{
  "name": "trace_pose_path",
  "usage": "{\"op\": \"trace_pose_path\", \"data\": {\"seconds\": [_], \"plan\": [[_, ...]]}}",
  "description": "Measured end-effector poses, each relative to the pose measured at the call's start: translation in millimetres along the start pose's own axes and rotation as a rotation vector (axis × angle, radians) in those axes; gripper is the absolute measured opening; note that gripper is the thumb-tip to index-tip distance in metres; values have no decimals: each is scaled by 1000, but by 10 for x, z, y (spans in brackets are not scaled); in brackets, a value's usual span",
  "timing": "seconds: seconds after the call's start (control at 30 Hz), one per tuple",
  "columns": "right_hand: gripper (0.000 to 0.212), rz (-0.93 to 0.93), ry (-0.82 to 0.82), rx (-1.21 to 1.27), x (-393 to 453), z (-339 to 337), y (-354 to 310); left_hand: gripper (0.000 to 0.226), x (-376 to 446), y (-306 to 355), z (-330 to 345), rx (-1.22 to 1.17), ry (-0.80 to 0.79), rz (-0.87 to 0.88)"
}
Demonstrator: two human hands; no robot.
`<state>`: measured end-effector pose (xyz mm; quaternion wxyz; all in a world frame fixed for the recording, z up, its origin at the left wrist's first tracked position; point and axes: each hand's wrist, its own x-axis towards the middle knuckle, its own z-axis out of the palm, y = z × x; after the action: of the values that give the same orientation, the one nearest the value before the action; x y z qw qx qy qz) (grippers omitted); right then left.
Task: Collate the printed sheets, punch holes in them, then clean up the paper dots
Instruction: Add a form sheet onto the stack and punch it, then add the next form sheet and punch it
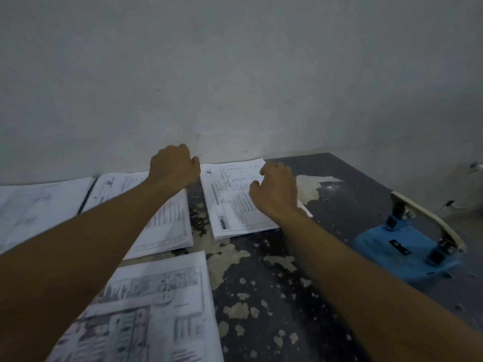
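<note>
Several stacks of printed sheets lie on a worn dark table. One stack sits at the back by the wall, and my right hand rests on its right part with fingers curled down onto the paper. My left hand hovers over the far corner of a second stack, fingers bent under and out of sight; whether it holds a sheet cannot be told. A third stack lies nearest me. A blue hole punch with a pale lever stands at the right.
More sheets lie at the far left beside a dark edge. A grey wall rises directly behind the table. Paint is flaked off the tabletop in pale patches. Some small object sits at the far right edge.
</note>
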<state>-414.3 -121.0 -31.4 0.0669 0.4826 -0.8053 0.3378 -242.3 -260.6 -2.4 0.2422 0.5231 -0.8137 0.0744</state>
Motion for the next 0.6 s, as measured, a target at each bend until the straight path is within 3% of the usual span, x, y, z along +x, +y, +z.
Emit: {"op": "trace_pose_path", "data": {"seconds": [0.13,0.23,0.3,0.37,0.43,0.6], "plan": [[20,-104,-70,121,-208,129,-489,27,-256,-432,-292,-4,3,-68],[14,-175,-141,166,-384,239,-827,11,-494,-848,-411,5,-140,-127],[7,-201,-200,183,-488,305,-1017,13,-631,-1100,-455,3,-217,-160],[16,-199,-285,211,-559,374,-1173,17,-731,-1304,-489,-17,-243,-194],[6,-191,-412,145,-586,429,-1305,23,-790,-1448,-493,-8,-278,-207],[16,-192,-545,-210,-545,525,-1597,37,-854,-1564,-420,-13,-366,-216]]}}
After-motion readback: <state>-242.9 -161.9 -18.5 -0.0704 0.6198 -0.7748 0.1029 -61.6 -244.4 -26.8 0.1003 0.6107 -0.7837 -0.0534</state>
